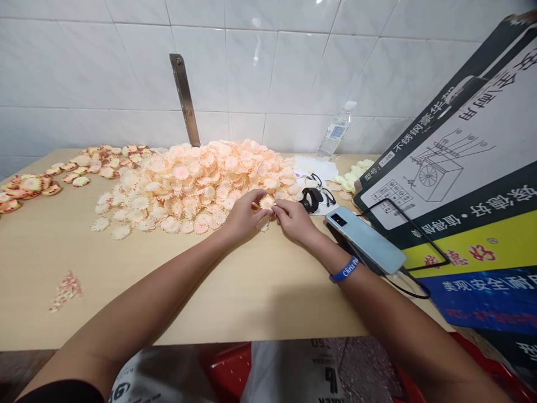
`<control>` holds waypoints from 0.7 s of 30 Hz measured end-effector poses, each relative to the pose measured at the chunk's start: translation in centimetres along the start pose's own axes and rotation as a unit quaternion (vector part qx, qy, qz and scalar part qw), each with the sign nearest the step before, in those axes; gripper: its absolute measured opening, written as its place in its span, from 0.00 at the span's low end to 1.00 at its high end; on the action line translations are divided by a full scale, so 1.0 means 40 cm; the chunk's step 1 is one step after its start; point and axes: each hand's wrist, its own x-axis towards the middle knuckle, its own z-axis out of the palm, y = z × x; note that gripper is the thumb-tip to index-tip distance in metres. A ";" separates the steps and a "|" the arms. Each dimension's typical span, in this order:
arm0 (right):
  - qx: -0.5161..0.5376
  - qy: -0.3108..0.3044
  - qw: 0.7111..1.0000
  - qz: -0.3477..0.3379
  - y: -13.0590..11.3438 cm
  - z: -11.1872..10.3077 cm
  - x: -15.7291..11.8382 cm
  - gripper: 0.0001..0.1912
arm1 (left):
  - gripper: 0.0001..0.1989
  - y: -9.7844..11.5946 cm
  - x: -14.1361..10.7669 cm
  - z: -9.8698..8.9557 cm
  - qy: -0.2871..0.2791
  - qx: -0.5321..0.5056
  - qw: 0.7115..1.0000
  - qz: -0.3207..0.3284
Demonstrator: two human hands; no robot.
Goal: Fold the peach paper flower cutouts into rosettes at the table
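Between my two hands is a small cream flower piece (267,202) with a reddish centre. My left hand (246,212) has its fingers and thumb closed around the piece's left side. The fingertips of my right hand (293,219) pinch its right edge; a blue wristband is on that wrist. Behind my hands and to their left spreads a large heap of pale peach flower pieces (210,173). Part of another pale piece shows just below my fingers.
Red-edged flower pieces (29,186) lie at the far left, small scraps (67,291) at the front left. To the right are a black watch (310,200), glasses, a bottle (335,132), pale yellow pieces (356,174), a light blue phone (367,238) with a cable, and large printed boxes (453,145).
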 end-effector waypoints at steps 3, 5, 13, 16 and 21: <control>-0.042 -0.023 0.998 -0.052 0.004 0.002 -0.001 0.13 | 0.15 0.000 0.005 -0.002 -0.007 -0.066 0.997 -0.028; -0.056 -0.030 0.996 -0.060 0.005 0.003 -0.002 0.13 | 0.08 0.003 0.006 -0.004 -0.010 -0.074 0.997 -0.037; -0.038 -0.002 0.999 -0.035 -0.006 0.003 -0.005 0.16 | 0.10 0.014 -0.003 -0.006 -0.004 -0.021 0.999 -0.040; -0.028 0.007 0.999 -0.022 -0.009 0.004 -0.003 0.16 | 0.12 0.012 -0.004 -0.006 -0.003 0.000 1.000 -0.031; 0.044 0.018 0.999 0.019 -0.010 0.013 -0.001 0.13 | 0.16 0.014 -0.006 -0.005 -0.001 0.007 1.000 -0.029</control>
